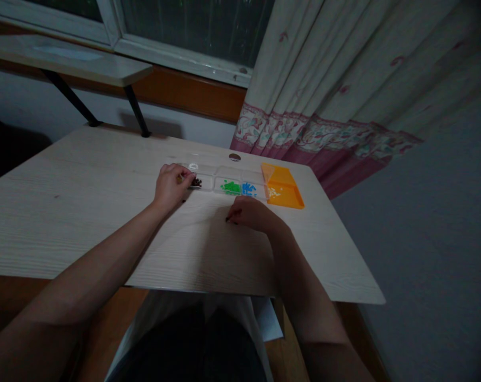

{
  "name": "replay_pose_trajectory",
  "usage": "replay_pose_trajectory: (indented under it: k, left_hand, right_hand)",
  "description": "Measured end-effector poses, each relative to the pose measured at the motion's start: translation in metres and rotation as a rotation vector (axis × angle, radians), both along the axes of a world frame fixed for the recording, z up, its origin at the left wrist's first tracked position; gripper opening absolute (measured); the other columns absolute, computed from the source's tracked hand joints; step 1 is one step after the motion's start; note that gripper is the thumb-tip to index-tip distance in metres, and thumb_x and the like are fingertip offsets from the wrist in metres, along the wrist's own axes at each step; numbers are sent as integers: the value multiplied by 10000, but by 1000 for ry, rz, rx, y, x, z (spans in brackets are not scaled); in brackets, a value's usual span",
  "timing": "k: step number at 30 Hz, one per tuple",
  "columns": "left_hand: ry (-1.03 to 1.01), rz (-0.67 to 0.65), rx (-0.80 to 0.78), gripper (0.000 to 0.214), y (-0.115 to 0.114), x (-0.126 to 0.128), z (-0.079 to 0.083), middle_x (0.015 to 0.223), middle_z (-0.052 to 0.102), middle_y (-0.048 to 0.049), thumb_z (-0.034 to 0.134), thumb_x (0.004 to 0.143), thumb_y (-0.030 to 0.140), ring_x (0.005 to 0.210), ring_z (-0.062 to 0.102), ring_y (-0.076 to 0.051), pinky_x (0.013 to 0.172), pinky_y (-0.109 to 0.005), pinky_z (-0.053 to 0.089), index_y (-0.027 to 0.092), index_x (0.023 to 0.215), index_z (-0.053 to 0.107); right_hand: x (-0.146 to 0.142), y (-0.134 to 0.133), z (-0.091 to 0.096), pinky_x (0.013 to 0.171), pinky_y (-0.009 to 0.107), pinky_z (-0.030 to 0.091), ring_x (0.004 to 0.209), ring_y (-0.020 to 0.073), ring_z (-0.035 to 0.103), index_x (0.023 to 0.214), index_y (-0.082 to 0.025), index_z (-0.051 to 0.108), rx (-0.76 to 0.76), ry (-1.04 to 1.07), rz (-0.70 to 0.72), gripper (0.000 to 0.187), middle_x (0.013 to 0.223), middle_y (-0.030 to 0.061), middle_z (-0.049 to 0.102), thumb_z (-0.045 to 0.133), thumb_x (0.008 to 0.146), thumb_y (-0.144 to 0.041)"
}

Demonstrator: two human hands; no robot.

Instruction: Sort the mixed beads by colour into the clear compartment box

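The dark brown beads (196, 182) lie in the left compartment of the clear divided tray (215, 172), which sits toward the far edge of the bench (85, 212). Your left hand (171, 185) rests right at that compartment, arm stretched forward, wrist on the bench, fingers curled in with the tips at the beads. I cannot tell whether they grip any.

Your right hand (250, 213) lies nearer to you, just in front of the tray, knuckles up and fingers bunched downward onto the bench. A tiny dark speck (228, 219) shows at its fingertips, but it is too small to say whether you are pinching it.

Further right in the tray, green beads (230, 187) fill one compartment and blue beads (248, 189) the next. Just beside the tray's right end stands an orange tray (288, 197) with a few pale beads (273, 193) in it. Behind the bench hangs a flowered curtain (323, 106).
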State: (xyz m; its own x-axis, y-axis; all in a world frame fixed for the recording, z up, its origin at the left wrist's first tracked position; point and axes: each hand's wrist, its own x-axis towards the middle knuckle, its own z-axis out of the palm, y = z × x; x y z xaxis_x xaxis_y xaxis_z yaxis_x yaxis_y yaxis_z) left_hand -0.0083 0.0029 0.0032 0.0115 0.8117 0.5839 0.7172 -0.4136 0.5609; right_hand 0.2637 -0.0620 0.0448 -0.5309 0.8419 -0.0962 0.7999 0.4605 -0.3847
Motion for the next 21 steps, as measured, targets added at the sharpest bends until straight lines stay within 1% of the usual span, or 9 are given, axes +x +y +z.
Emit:
replay_pose_trajectory:
  k: [3, 7, 11, 13, 15, 19, 21]
  left_hand:
    - [7, 7, 2, 237, 3, -3, -3, 880, 695, -71, 630, 932, 385, 925, 589, -260, 920, -410, 434, 193, 873, 755]
    - [21, 13, 10, 262, 4, -5, -5, 885, 695, -78, 593, 953, 377, 928, 585, -263, 928, -419, 435, 196, 927, 780]
    - [3, -36, 31, 265, 3, -4, -4, 887, 699, -77, 580, 961, 365, 921, 597, -253, 926, -414, 441, 185, 926, 771]
    - [-5, -116, 35, 262, 0, 0, -3, 882, 708, -74, 577, 960, 363, 910, 607, -245, 909, -406, 451, 183, 914, 762]
    - [11, -241, 17, 267, -5, 5, -1, 883, 717, -68, 570, 965, 373, 902, 615, -236, 894, -397, 457, 190, 911, 756]
    - [137, -523, -38, 276, -16, 16, 0, 890, 725, -53, 557, 976, 392, 913, 624, -221, 912, -393, 447, 217, 935, 766]
    - [199, -640, -73, 264, -19, 19, 0, 909, 726, -52, 567, 972, 390, 934, 629, -217, 937, -391, 437, 229, 967, 777]
  right_hand:
    - [-3, 0, -2, 791, 256, 422, 865, 155, 605, 925, -214, 816, 43, 3, 32, 126, 896, 28, 690, 745, 837, -160]
    - [-8, -1, -4, 797, 260, 421, 877, 160, 603, 928, -219, 810, 109, 10, 28, 107, 905, 31, 696, 747, 850, -180]
    - [-10, 4, -12, 791, 261, 428, 875, 163, 611, 904, -211, 803, 187, 56, -2, 83, 888, 36, 710, 749, 850, -178]
    - [-10, 8, -18, 802, 267, 435, 874, 168, 620, 888, -203, 799, 225, 88, -19, 72, 876, 41, 720, 752, 845, -171]
    - [-10, 11, -22, 820, 276, 440, 880, 173, 628, 884, -204, 799, 252, 119, -17, 74, 874, 44, 730, 752, 843, -163]
    - [-13, 14, -25, 825, 278, 440, 872, 171, 627, 882, -200, 800, 270, 153, 19, 73, 872, 47, 732, 760, 841, -155]
    - [-16, 13, -26, 823, 278, 431, 867, 168, 617, 887, -200, 802, 280, 154, 36, 75, 881, 47, 727, 760, 842, -156]
